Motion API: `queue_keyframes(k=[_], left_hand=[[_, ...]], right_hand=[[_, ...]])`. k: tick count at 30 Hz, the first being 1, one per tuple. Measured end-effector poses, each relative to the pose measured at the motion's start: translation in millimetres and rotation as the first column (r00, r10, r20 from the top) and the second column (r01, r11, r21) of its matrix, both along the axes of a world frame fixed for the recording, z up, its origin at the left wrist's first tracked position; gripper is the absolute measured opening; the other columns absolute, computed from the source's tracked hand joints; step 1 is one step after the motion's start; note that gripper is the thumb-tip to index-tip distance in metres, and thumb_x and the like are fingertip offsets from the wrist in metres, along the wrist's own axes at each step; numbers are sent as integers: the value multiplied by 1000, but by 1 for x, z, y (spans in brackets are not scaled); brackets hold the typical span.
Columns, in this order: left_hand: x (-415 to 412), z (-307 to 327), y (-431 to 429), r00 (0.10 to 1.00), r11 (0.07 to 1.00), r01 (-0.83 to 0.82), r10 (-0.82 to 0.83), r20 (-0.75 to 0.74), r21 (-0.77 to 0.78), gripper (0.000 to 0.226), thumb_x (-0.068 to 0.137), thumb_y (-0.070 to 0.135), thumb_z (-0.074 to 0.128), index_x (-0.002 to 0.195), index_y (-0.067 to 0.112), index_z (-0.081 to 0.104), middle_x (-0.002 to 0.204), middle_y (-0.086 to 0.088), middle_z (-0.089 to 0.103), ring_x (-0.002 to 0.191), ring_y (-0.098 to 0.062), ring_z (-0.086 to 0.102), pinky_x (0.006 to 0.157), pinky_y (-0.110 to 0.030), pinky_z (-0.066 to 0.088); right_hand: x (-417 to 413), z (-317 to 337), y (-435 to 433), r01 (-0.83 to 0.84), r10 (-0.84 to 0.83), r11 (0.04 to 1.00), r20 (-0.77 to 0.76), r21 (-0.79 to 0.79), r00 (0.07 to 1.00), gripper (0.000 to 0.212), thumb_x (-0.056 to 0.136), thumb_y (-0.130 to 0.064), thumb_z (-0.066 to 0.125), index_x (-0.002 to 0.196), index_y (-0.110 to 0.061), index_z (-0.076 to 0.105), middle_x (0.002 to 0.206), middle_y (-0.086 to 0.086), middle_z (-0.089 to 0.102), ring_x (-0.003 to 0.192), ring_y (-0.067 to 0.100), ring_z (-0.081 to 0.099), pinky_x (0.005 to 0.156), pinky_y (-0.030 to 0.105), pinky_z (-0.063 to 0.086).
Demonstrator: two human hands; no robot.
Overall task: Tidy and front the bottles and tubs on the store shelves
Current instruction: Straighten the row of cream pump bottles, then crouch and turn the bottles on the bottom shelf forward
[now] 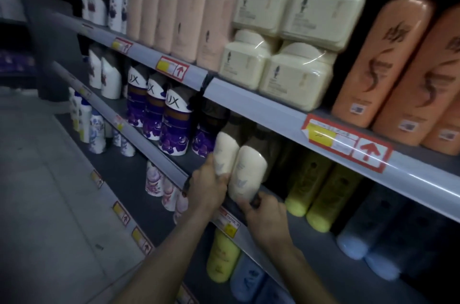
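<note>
**At the middle shelf's front edge, two cream bottles are being fronted**

Along the middle shelf (159, 146), the purple-and-white bottles (174, 126) are standing toward its left end, already near the front lip. Just to their right, the left hand (206, 189) is wrapping around the lower part of the left cream bottle (225, 154), fingers closed on it. Touching that bottle's side, the right cream bottle (245, 174) is sitting at the shelf's front edge, and the right hand (263, 219) is curling under its base beside the price rail (229, 224); whether it is truly gripping the bottle or only steadying it I cannot tell. Further right, yellow-green bottles (311, 191) are standing deeper under the upper shelf.

The step in hand looks like pulling this pair forward. The next move probably calls for setting both upright, flush with the front lip, labels facing out.
</note>
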State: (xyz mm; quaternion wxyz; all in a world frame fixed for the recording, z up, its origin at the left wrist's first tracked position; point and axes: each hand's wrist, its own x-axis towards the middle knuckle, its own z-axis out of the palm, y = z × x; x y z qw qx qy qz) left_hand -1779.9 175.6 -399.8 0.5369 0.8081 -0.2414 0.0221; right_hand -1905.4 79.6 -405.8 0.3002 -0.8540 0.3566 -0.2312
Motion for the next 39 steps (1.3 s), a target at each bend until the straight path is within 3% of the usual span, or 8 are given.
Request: queue_keyframes(k=[3,8,14,19,23,27,34,39], left_hand=[[3,-2,-5,1000,1000,4,-5,21,9,49,88,31,67,134,26,51,110,-10,73,101,-36,68,82,-44,57],[7,-3,-13,1000,1000,-2,1,15,18,49,88,31,68,133,25,50,111,-12,72,101,-37,68,80,-43,56],[9,-10,-15,997,993,67,-70,30,95,71,96,26,63,155,25,25,130,-14,66,113,-38,64,88,-46,54],[0,-6,-8,991,990,128,-130,20,66,86,98,16,60,163,13,3,167,-11,23,151,-28,30,119,-45,34],[-25,3,-3,997,997,71,-70,38,-31,84,96,12,59,162,12,7,164,-15,30,149,-32,32,119,-45,33],[-61,9,13,993,988,112,-106,58,-108,81,88,12,64,158,21,25,153,-8,46,139,-25,45,113,-42,41],[-158,32,36,967,974,217,-206,-152,62,54,99,20,58,151,17,42,147,-11,51,132,-31,50,93,-33,40],[-233,21,58,910,905,394,-360,-204,158,50,98,31,62,145,17,50,136,-6,62,125,-25,58,100,-35,45]], right_hand=[[12,-8,-10,57,-57,996,-8,-65,998,44,88,-59,65,85,-15,71,80,3,72,83,25,69,74,43,57],[20,-10,-21,107,-110,990,-27,-93,994,42,89,-57,59,96,-16,69,90,10,70,92,36,66,78,45,56],[24,-3,-25,148,-159,979,-71,-142,985,43,92,-57,61,95,-15,69,98,15,70,97,40,65,82,46,56],[13,-1,-16,79,-81,995,-32,-53,996,51,90,-63,57,102,-16,71,97,12,73,96,36,68,82,44,58],[-26,17,0,12,-11,999,39,-36,999,44,99,-55,54,102,-17,76,96,12,75,94,31,68,75,33,50],[-81,27,15,-31,33,998,43,-46,999,49,99,-61,48,83,-19,67,80,6,69,81,27,65,72,38,53],[-182,34,39,-17,18,994,13,-104,1000,66,82,-77,32,90,-20,64,91,6,71,90,28,67,75,41,53],[-248,36,53,-12,8,992,-39,-124,999,58,89,-68,41,112,-22,69,110,6,73,108,29,66,90,40,54]])
